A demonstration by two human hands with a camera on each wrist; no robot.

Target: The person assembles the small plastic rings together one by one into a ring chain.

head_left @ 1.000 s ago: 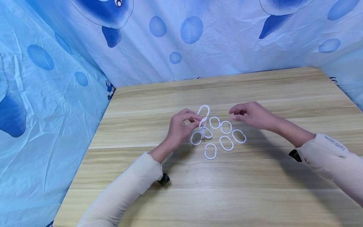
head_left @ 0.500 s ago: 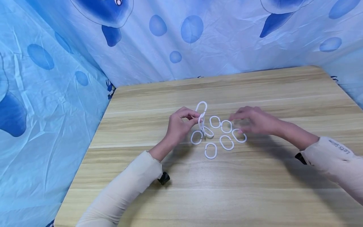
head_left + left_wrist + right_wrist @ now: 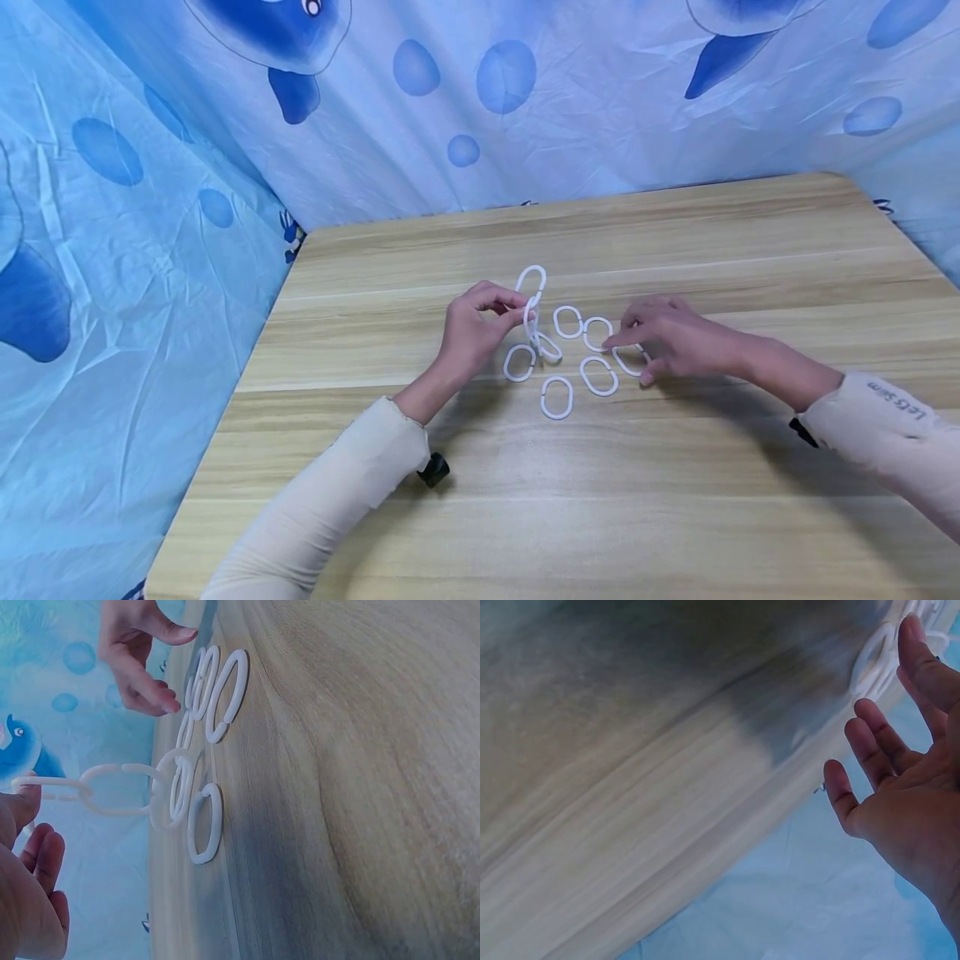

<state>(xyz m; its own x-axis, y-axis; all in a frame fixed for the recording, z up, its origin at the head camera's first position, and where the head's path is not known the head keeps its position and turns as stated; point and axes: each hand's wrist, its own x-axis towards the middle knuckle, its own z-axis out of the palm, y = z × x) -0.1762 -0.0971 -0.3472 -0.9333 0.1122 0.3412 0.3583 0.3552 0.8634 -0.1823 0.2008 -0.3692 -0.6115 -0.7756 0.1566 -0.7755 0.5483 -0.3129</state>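
Left hand [image 3: 480,333]: thumb and fingers pinch the upper part of a chain [image 3: 534,302] of white split links over the table [image 3: 570,517]; whether its lowest link touches down, cannot tell. Risk: a tug could work a link out through its gap. A loose ring [image 3: 517,381] lies just beside the lowest link; a swing might snag it. Right hand [image 3: 678,337]: fingers spread, gripping nothing, thumb and index straddling the rightmost ring [image 3: 617,362]. The index tip overlaps the neighbouring ring [image 3: 586,335]; closing could drag that instead.
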